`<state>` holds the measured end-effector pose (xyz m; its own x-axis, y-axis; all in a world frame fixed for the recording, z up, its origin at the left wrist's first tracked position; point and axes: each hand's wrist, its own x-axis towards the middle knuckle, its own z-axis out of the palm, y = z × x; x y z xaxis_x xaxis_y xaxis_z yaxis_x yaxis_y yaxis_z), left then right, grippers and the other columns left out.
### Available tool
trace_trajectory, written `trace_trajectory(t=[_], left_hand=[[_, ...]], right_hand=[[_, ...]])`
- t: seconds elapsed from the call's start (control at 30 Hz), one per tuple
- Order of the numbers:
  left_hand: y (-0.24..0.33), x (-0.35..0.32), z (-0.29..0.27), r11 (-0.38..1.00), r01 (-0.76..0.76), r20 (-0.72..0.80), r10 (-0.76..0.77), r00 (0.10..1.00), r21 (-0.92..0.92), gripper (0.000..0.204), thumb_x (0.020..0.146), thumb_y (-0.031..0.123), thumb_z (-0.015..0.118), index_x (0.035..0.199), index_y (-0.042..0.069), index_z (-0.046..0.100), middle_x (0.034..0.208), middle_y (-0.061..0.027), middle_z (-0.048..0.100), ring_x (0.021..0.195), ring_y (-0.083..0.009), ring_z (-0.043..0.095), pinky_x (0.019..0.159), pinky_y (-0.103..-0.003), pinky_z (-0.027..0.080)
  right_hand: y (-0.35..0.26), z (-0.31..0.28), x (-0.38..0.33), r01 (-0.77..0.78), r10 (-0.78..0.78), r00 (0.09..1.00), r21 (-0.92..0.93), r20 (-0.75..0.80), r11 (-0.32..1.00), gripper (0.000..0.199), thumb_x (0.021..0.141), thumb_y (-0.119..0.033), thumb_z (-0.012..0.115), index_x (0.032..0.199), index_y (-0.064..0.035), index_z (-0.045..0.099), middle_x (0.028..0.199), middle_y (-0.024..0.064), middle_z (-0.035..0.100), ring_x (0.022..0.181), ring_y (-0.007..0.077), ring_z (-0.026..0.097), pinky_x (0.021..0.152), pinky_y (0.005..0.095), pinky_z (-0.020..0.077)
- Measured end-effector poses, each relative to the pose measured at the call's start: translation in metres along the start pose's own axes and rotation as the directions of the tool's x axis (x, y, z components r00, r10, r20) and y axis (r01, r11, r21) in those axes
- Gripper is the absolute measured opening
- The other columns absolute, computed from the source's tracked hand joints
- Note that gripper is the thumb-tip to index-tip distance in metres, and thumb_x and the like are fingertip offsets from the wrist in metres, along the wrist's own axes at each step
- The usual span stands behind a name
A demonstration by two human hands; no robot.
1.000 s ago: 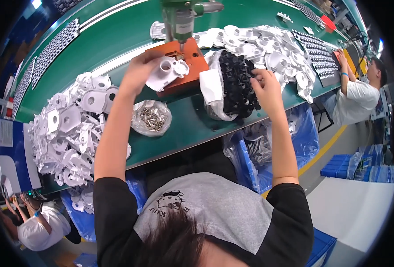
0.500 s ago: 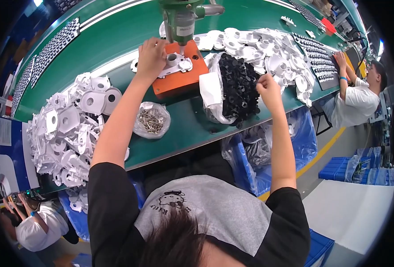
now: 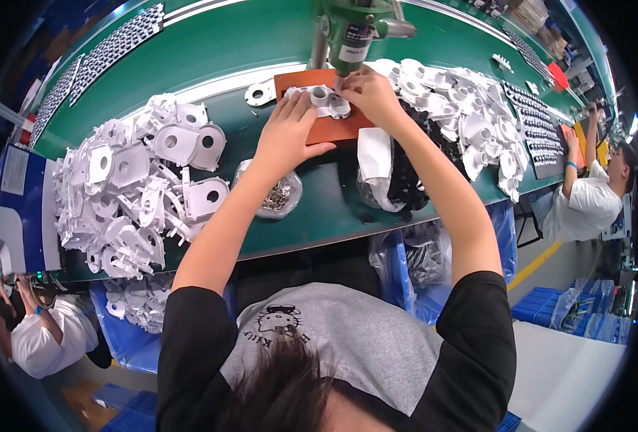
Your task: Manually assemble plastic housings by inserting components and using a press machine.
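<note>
A white plastic part (image 3: 320,95) with a round collar lies on an orange block (image 3: 342,130) under the tip of a green screwdriving or press head (image 3: 358,32). My left hand (image 3: 290,129) rests on the part's left end, its fingers stretched out and the thumb apart. At the part's right end, close to the tool's tip, my right hand (image 3: 370,93) has its fingers pinched together. Whatever lies between those fingertips is hidden. Below my left wrist sits a clear bag of small metal screws (image 3: 278,197). Small black parts (image 3: 404,173) fill another bag, partly covered by my right forearm.
White plastic parts are heaped on the left (image 3: 128,173) and the right (image 3: 470,108). One loose white part (image 3: 260,93) lies left of the block. Trays of small parts (image 3: 117,50) stand on the far side. Blue lined bins (image 3: 398,270) stand below the table edge. Co-workers sit at both sides.
My right hand has moved from the black parts to the white part under the tool. My left hand has come down flatter onto the part's left end. The view has shifted.
</note>
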<state>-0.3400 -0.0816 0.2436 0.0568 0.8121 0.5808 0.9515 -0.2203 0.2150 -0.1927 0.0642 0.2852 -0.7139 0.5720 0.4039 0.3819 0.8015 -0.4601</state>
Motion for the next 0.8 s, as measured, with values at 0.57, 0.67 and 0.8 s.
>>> trace_trajectory(t=[0.57,0.67,0.8], left_hand=[[-0.026,0.006,-0.011,0.984,0.043,0.148,-0.017,0.989,-0.174,0.045,0.077,0.043,0.060,0.103,0.007,0.059,0.118,-0.0133,0.055,0.112,-0.0302,0.050,0.094,-0.039,0.040],[-0.038,0.015,-0.019,0.961,0.029,0.185,0.023,0.982,-0.274,0.029,0.083,0.033,0.051,0.095,0.010,0.064,0.106,-0.0071,0.061,0.094,-0.0273,0.059,0.082,-0.038,0.046],[-0.041,0.013,-0.018,0.980,0.054,0.201,-0.015,0.979,-0.191,0.020,0.081,0.024,0.049,0.088,0.013,0.064,0.091,-0.0024,0.064,0.082,-0.0264,0.061,0.073,-0.039,0.048]], right_hand=[[-0.026,-0.018,0.001,0.051,-0.074,0.944,0.081,0.322,0.995,0.021,0.079,-0.015,0.057,0.090,0.0010,0.066,0.086,0.0157,0.063,0.086,0.0326,0.055,0.079,0.0370,0.0435],[-0.061,-0.024,-0.013,0.242,-0.132,0.954,-0.433,0.268,0.868,0.017,0.077,-0.014,0.057,0.081,-0.0011,0.067,0.079,0.0155,0.062,0.075,0.0308,0.058,0.071,0.0403,0.0466],[-0.113,0.023,-0.058,0.373,-0.361,0.878,0.023,0.315,0.927,0.021,0.074,-0.010,0.059,0.095,-0.0044,0.059,0.091,0.0123,0.058,0.087,0.0290,0.055,0.074,0.0378,0.0462]])
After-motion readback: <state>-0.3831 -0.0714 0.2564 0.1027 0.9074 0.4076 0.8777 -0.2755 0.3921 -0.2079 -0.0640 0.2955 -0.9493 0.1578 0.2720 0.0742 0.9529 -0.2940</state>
